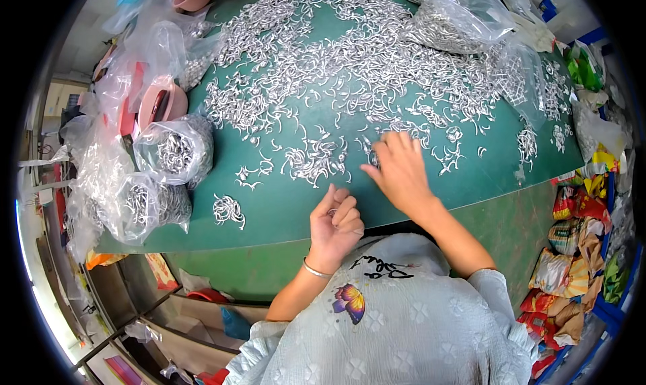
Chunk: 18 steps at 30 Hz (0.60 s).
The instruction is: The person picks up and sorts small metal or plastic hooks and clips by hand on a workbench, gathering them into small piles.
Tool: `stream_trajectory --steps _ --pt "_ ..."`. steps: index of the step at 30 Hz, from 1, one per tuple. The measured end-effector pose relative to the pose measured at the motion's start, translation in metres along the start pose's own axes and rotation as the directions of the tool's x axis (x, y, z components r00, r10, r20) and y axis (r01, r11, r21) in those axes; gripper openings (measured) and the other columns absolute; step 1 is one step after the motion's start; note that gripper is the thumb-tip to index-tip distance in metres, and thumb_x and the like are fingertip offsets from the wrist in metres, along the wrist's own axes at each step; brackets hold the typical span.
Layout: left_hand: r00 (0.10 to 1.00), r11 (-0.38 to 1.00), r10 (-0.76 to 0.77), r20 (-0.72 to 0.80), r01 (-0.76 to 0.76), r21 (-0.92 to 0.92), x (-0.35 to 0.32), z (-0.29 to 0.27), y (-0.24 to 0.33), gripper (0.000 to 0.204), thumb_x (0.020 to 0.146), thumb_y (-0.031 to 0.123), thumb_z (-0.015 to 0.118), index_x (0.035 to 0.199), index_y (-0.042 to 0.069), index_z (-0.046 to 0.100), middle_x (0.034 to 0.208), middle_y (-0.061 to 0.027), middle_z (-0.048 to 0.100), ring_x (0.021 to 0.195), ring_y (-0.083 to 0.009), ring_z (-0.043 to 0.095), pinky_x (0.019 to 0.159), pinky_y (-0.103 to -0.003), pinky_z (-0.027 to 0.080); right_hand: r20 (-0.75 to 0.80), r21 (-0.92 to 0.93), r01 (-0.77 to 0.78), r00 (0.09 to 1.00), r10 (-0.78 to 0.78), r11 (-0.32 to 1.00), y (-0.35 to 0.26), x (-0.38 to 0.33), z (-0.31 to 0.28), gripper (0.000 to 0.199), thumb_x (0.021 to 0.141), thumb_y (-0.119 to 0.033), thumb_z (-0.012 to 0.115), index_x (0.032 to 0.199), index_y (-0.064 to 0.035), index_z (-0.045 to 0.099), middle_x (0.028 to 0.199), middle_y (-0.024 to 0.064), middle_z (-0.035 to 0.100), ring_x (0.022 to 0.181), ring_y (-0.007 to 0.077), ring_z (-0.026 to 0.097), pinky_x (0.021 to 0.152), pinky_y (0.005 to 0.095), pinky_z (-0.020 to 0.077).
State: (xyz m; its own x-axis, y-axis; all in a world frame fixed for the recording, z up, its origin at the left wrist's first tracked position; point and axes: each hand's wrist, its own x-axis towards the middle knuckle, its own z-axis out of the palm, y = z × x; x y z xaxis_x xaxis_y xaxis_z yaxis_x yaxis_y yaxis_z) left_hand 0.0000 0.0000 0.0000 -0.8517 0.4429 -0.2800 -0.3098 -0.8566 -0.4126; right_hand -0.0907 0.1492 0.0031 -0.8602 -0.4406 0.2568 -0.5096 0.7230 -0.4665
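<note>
Small curved silver metal pieces lie scattered over a green table. My left hand is closed at the table's near edge, its fingers curled in toward the palm. A bit of silver shows between the fingers, so it seems to hold some of the curved metal pieces. My right hand reaches over the table, palm down, thumb spread away from the fingers. Its fingertips touch the near edge of the spread pieces. A loose cluster of pieces lies just beyond my left hand, and a smaller pile sits farther left.
Clear plastic bags of metal pieces crowd the table's left side, near a pink container with a dark phone-like object. Another filled bag lies at the far right. Colourful packages fill a blue-framed shelf on the right.
</note>
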Motion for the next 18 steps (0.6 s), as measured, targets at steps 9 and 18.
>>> stream_trajectory --steps 9,18 --pt "0.993 0.996 0.091 -0.073 -0.089 0.029 -0.005 0.004 0.004 0.038 0.099 0.031 0.043 0.067 0.011 0.041 0.059 0.0016 0.029 0.048 -0.0090 0.023 0.043 -0.023 0.025 0.003 -0.020 0.053 0.999 -0.053 0.998 0.001 0.012 0.002 0.013 0.073 -0.007 0.067 0.082 -0.0005 0.058 0.090 0.0113 0.055 0.090 0.0271 0.049 0.080 0.0379 0.0365" --pt "0.997 0.997 -0.058 0.047 0.060 -0.057 -0.002 -0.004 0.005 0.034 0.100 0.028 0.041 0.077 0.005 0.049 0.062 0.0001 0.029 0.048 -0.0080 0.025 0.039 -0.022 0.023 0.390 0.893 -0.443 0.847 0.361 0.075 0.044 0.002 -0.031 0.009 0.091 -0.007 0.057 0.094 0.0005 0.061 0.093 0.0062 0.064 0.079 0.0107 0.058 0.068 0.0235 0.0455"
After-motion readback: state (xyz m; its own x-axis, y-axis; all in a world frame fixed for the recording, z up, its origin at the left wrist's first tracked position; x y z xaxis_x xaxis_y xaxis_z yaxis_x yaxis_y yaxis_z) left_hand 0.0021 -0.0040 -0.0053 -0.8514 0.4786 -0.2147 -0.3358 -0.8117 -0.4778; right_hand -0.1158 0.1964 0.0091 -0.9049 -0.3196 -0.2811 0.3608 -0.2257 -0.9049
